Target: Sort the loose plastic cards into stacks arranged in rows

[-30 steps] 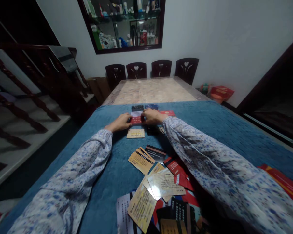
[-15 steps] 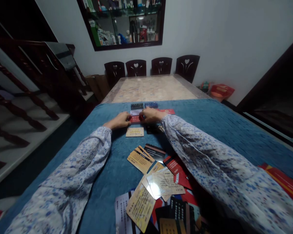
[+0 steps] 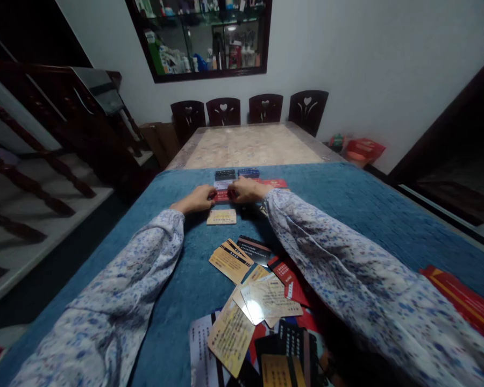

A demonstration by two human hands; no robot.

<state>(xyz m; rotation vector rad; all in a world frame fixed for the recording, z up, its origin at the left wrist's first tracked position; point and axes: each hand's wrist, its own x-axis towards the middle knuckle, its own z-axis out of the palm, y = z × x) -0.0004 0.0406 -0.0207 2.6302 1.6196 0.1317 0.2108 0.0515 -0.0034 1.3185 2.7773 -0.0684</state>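
Observation:
Both arms in flowered sleeves reach far out over a blue cloth [image 3: 347, 215]. My left hand [image 3: 197, 199] and my right hand [image 3: 245, 190] meet on a red card [image 3: 221, 196], with the fingers of each curled onto its ends. Behind it lie a black card [image 3: 225, 174], a blue card [image 3: 248, 172] and another red card [image 3: 275, 183] in a row. A pale yellow card [image 3: 221, 216] lies just in front of my left hand.
A loose heap of cards [image 3: 258, 301] in yellow, red, black and white lies near me. Red packets [image 3: 463, 301] sit at the cloth's right edge. Beyond the cloth is bare marble tabletop [image 3: 250, 145], several dark chairs [image 3: 246, 110] and a wall cabinet.
Both hands have stayed on the red card; they and the view shifted only slightly.

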